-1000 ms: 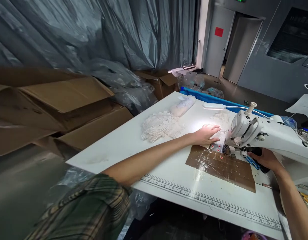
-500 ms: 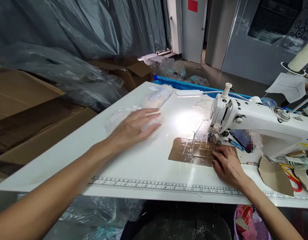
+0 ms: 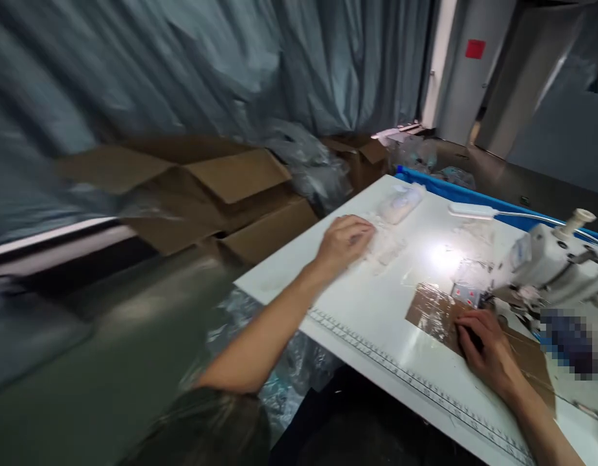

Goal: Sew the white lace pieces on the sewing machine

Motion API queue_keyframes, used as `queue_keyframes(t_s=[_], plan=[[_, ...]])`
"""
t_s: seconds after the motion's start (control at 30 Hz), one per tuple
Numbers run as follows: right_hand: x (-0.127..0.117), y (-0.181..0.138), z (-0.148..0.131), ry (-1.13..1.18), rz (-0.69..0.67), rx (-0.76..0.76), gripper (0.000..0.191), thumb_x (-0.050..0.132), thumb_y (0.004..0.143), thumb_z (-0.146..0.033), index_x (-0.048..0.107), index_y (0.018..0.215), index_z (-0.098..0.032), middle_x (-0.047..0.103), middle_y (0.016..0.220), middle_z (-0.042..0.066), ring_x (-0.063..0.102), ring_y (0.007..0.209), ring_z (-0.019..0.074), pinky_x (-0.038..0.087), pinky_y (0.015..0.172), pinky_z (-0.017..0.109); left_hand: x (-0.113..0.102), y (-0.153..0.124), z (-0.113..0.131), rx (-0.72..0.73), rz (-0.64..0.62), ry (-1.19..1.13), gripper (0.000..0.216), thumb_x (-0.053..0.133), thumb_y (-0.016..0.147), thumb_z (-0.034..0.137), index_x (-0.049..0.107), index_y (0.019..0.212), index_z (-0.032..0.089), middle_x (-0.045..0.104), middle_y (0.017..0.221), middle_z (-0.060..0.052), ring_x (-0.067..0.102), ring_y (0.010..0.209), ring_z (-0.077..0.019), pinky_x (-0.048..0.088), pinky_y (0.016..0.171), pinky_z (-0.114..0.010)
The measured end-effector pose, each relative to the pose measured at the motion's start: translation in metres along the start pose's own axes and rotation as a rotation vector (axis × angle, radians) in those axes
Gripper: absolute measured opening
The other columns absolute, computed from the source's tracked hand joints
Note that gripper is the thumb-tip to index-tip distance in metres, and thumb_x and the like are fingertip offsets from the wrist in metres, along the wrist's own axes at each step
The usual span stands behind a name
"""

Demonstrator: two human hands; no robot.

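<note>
Our left hand (image 3: pixel 345 243) is curled, its fingers drawn together and bent toward the thumb, at the left edge of the loose, pale, lacy fabric pieces (image 3: pixel 387 249); everything there is blurred, so we cannot tell whether it pinches one. Our right hand (image 3: pixel 487 346) is loosely bent, with a gap between thumb and fingers, its fingertips down on the flat brown cardboard sheet (image 3: pixel 437 320) with shiny clear tape across it.

Just beyond those fingertips we see the small grey plate with red marks (image 3: pixel 465 295), close to the head of the white metal sewing machine (image 3: pixel 565 268) on the right. A blurred-out dark patch hides what lies below the machine's arm.

Just beyond the lacy pieces, toward the table's far corner, lies a pale, rounded fabric bundle (image 3: pixel 400 204). To its right is a slim white lamp (image 3: pixel 472 210) on a bendable metal neck — a bright spot of light falls on the table nearby. All this is on the smooth white tabletop (image 3: pixel 364 310), with a black printed ruler scale (image 3: pixel 406 377) along its near edge.

Farther off, we have open brown cardboard boxes (image 3: pixel 238 175) on the left, crumpled clear plastic (image 3: pixel 311 171) beside them, and a grey hanging curtain (image 3: pixel 221 65) behind — with blue sheeting (image 3: pixel 454 189) along the table's far edge.
</note>
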State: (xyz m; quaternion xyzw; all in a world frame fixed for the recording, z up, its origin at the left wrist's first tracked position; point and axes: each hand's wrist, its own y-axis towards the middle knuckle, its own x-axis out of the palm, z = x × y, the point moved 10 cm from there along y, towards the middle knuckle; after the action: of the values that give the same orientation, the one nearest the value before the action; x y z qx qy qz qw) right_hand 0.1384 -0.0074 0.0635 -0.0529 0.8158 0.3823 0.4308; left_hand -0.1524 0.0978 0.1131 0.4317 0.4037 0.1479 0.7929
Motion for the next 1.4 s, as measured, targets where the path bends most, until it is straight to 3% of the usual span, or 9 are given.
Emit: queue_keyframes(t_s=[0.27,0.4,0.5,0.67,0.8,1.03,1.1,1.3,1.4], plan=[[-0.002,-0.005,0.006,0.013,0.055,-0.063,0.010,0.056,0.091,-0.024,0.066,0.095,-0.024,0.071,0.091,0.005,0.068,0.084,0.0203,0.058,0.072,0.035,0.041,-0.016,0.020,0.089,-0.403,0.054,0.031,0.066,0.091,0.047,0.071,0.100,0.018,0.070,0.099,-0.006,0.063,0.091,-0.0194,0.045,0.084,-0.033],[-0.001,-0.004,0.007,0.027,0.051,-0.058,0.011,0.057,0.091,-0.025,0.067,0.095,-0.026,0.072,0.089,0.005,0.069,0.082,0.0215,0.059,0.071,0.037,0.059,-0.027,0.028,0.164,-0.537,0.135,0.025,0.064,0.095,0.040,0.073,0.087,0.018,0.067,0.099,-0.006,0.059,0.093,-0.0196,0.037,0.089,-0.036],[-0.002,-0.004,0.007,0.034,0.064,-0.054,0.011,0.057,0.091,-0.026,0.067,0.094,-0.026,0.072,0.089,0.005,0.069,0.081,0.0216,0.059,0.070,0.037,0.061,-0.029,0.029,0.173,-0.539,0.137,0.026,0.058,0.099,0.033,0.073,0.082,0.019,0.068,0.098,-0.005,0.058,0.092,-0.0182,0.034,0.091,-0.037],[-0.003,-0.003,0.004,0.036,0.062,-0.051,0.010,0.057,0.091,-0.025,0.067,0.094,-0.025,0.072,0.091,0.005,0.069,0.084,0.0206,0.059,0.072,0.036,0.041,-0.015,0.035,0.173,-0.349,0.114,0.031,0.048,0.103,0.033,0.070,0.087,0.018,0.070,0.093,-0.005,0.060,0.084,-0.0169,0.038,0.082,-0.035],[-0.007,-0.001,0.005,0.059,0.057,-0.005,0.011,0.057,0.091,-0.024,0.068,0.093,-0.024,0.072,0.090,0.005,0.069,0.083,0.0194,0.059,0.073,0.034,0.046,-0.024,0.078,0.338,-0.301,0.024,0.036,0.040,0.106,0.030,0.066,0.086,0.016,0.071,0.082,-0.004,0.061,0.074,-0.0153,0.042,0.068,-0.029],[-0.015,-0.006,0.036,0.183,0.057,0.319,0.018,0.055,0.091,-0.035,0.069,0.090,-0.024,0.073,0.089,0.005,0.069,0.083,0.0197,0.058,0.080,0.036,0.086,-0.073,0.186,0.628,-0.537,-0.368,0.031,0.047,0.104,0.037,0.066,0.092,0.016,0.074,0.089,-0.004,0.066,0.074,-0.0143,0.051,0.066,-0.028],[-0.018,-0.010,0.045,0.212,0.079,0.395,0.020,0.055,0.090,-0.038,0.069,0.088,-0.024,0.072,0.089,0.005,0.069,0.083,0.0194,0.057,0.081,0.036,0.095,-0.066,0.188,0.594,-0.594,-0.431,0.031,0.047,0.104,0.037,0.066,0.092,0.016,0.074,0.094,-0.004,0.067,0.079,-0.0147,0.053,0.069,-0.028],[-0.018,-0.016,0.055,0.282,0.103,0.517,0.025,0.055,0.089,-0.044,0.069,0.086,-0.024,0.071,0.088,0.005,0.067,0.084,0.0195,0.056,0.081,0.035,0.112,-0.023,0.119,0.068,-0.629,-0.357,0.026,0.046,0.101,0.025,0.066,0.088,0.014,0.070,0.086,-0.004,0.063,0.075,-0.0132,0.050,0.065,-0.026],[-0.018,-0.016,0.055,0.294,0.101,0.528,0.024,0.056,0.087,-0.043,0.069,0.085,-0.024,0.071,0.088,0.005,0.067,0.084,0.0197,0.056,0.080,0.035,0.116,-0.034,0.122,0.066,-0.709,-0.381,0.021,0.055,0.098,0.032,0.067,0.092,0.015,0.069,0.088,-0.004,0.062,0.075,-0.0125,0.046,0.062,-0.024]])
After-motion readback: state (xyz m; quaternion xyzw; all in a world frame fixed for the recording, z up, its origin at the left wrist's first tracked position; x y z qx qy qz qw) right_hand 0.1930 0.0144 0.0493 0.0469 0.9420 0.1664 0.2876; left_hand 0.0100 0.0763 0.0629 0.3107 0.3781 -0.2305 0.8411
